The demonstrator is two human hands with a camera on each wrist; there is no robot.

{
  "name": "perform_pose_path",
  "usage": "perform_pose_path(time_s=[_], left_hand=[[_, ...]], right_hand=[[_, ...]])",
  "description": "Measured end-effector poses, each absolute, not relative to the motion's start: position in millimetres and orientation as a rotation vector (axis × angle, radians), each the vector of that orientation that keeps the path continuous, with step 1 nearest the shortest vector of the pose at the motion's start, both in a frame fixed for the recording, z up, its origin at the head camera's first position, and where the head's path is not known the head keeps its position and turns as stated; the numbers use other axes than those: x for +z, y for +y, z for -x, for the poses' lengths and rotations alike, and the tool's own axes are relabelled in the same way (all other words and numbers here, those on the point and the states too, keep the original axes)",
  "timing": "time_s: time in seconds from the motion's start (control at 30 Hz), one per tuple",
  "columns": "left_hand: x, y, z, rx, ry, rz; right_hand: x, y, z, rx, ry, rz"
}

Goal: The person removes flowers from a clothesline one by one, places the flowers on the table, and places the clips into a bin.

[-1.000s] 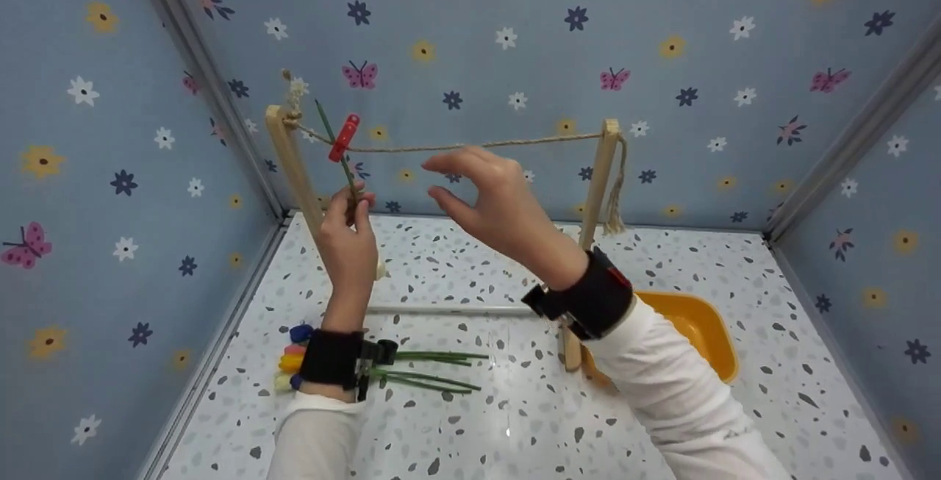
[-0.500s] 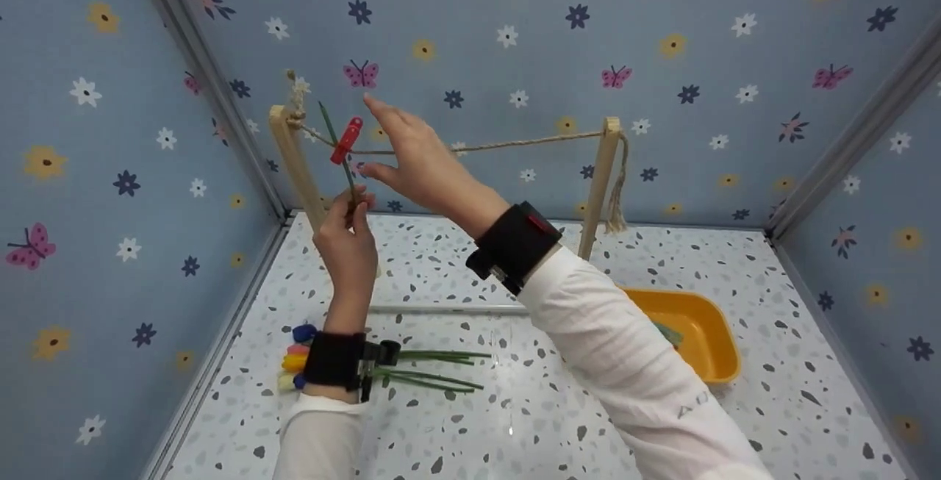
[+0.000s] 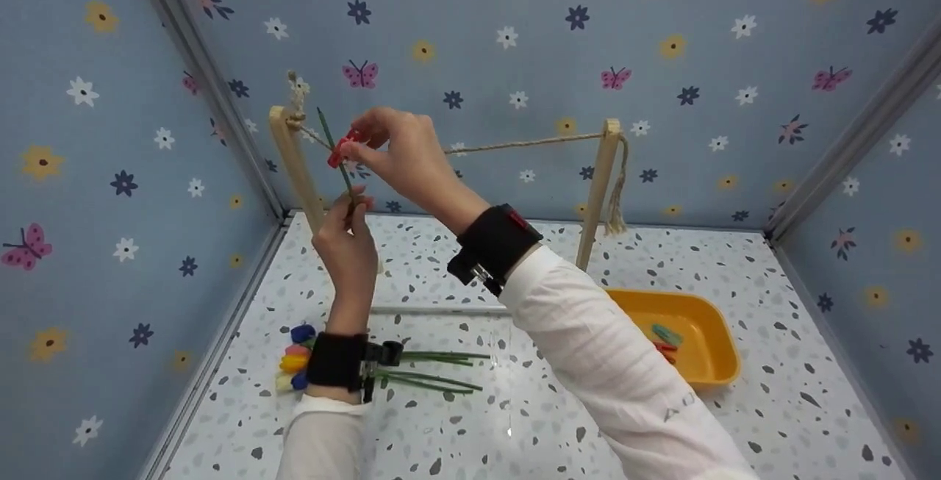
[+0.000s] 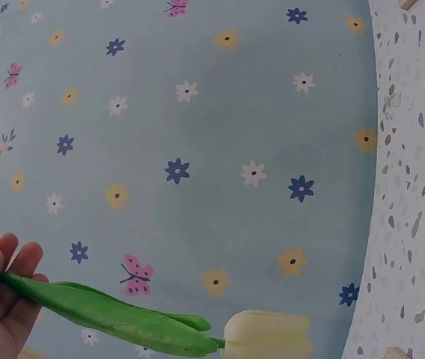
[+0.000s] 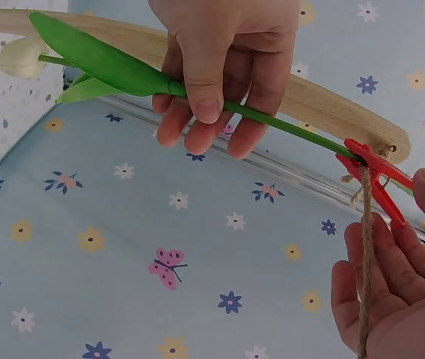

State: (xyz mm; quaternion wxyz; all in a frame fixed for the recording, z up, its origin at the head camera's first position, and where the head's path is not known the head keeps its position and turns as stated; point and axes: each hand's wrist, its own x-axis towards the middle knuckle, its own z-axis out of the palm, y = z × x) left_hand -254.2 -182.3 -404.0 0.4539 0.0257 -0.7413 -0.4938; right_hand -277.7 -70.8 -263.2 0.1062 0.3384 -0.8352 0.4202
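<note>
My left hand point(image 3: 347, 241) pinches the green stem of an artificial white tulip point(image 4: 266, 333) between thumb and fingers. The flower head hangs downward and the stem point(image 3: 326, 127) rises past a rope point(image 3: 526, 143). A red clothespin point(image 5: 370, 168) sits where stem and rope cross, its tip end around both. On its handles are the thumb and fingers of my right hand point(image 3: 412, 156). In the right wrist view, the left hand point(image 5: 227, 67) holds the stem just above the leaves, and the right hand point(image 5: 403, 292) is beside the hanging rope.
Wooden posts, left point(image 3: 292, 164) and right point(image 3: 601, 186), carry the rope. Several artificial tulips point(image 3: 296, 362) lie on the speckled table point(image 3: 559, 421) below the left hand. At right stands a yellow tray point(image 3: 709, 348) with green and red clothespins point(image 3: 666, 334). Flowered walls surround the table.
My right hand has moved left along the rope to the red clothespin and now grips it, with its fingers closed around the handles. The left hand has stayed on the stem.
</note>
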Motion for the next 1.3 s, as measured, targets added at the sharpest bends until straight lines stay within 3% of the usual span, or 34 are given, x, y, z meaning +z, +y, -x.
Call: perform_pose_path(time_s=[0.5,0.97,1.3], left_hand=[[-410.1,-180.4,252.5,-1.244,-1.855,-0.059],[-418.6,-172.4,240.8,-1.211,-1.820,0.013],[-402.4,-165.8,216.1,-1.007,-1.897,0.187]], right_hand=[[-263.1,-69.6,274.9,1.434,-2.204,-0.855],[-250.3,-38.6,281.3,1.660,-2.010,-0.737],[-252.2,13.7,277.9,1.667,-1.947,-0.988]])
